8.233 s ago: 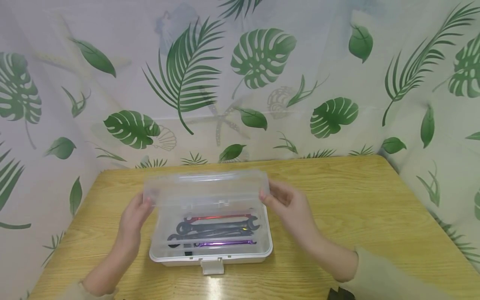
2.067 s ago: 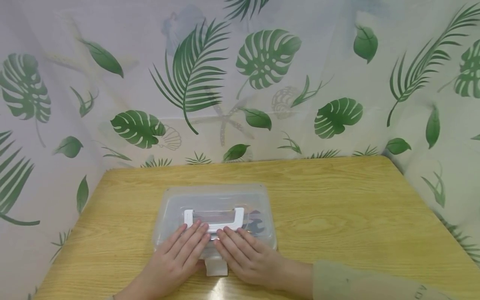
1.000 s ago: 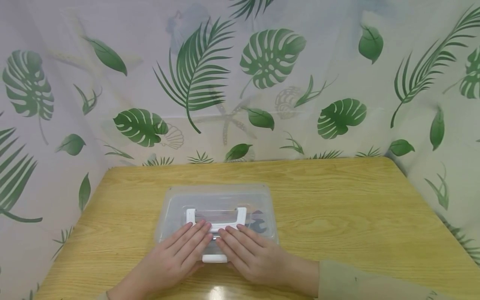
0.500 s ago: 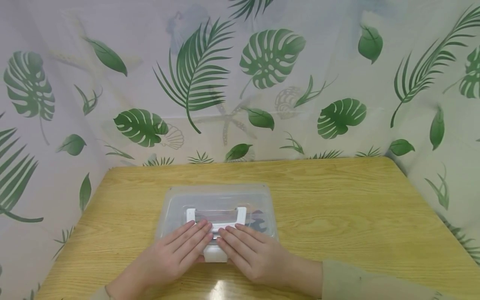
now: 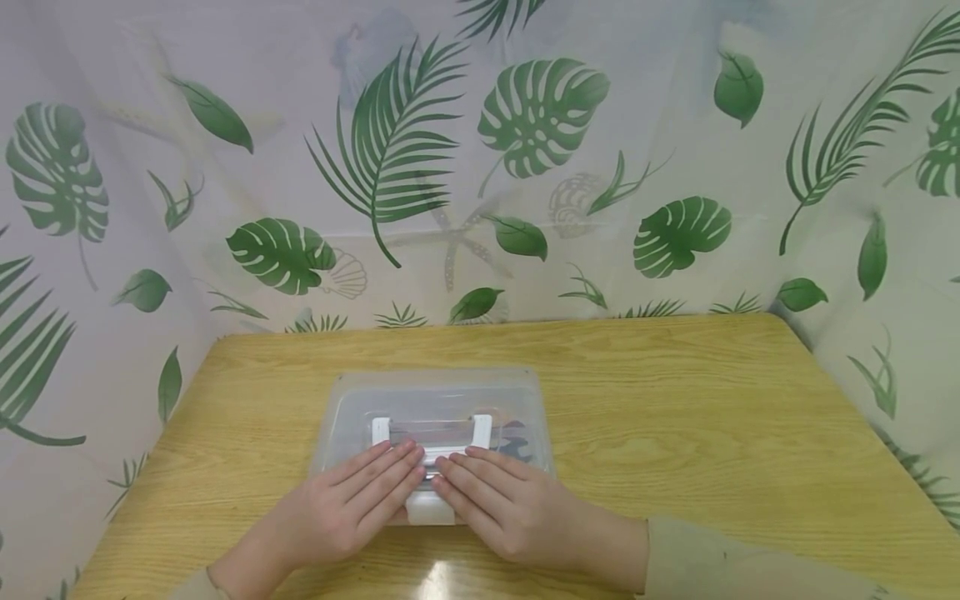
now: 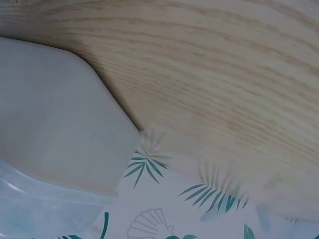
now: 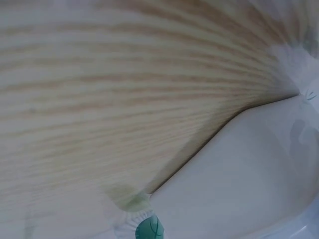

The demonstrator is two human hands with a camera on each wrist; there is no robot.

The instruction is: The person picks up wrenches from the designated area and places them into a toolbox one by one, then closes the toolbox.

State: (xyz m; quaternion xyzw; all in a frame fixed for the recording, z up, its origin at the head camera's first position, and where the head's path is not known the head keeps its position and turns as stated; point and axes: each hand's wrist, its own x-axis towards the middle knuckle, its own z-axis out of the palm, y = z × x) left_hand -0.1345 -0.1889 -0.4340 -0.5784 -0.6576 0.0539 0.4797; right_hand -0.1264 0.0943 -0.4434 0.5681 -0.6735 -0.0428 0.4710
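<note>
A white toolbox with a clear plastic lid (image 5: 442, 398) sits on the table, its lid down. My left hand (image 5: 341, 510) and right hand (image 5: 519, 510) lie over the lid's front half, fingers straight, tips meeting near the white carry handle (image 5: 482, 431). Between them the white front latch (image 5: 431, 508) stands folded up against the lid's front edge. Both thumbs are out of sight, low by the box front. Dark wrench shapes (image 5: 519, 443) show dimly through the lid. The wrist views catch only the box's white side wall (image 6: 60, 114), without hands.
The wood-grain table (image 5: 675, 417) stretches out to the right of the box and behind it. A leaf-printed sheet (image 5: 420, 317) hangs around its back and sides.
Earlier both hands held the raised lid above the wrenches; it has since come down. The front latch, hanging down two seconds ago, has swung up to the lid. The hands have barely moved since.
</note>
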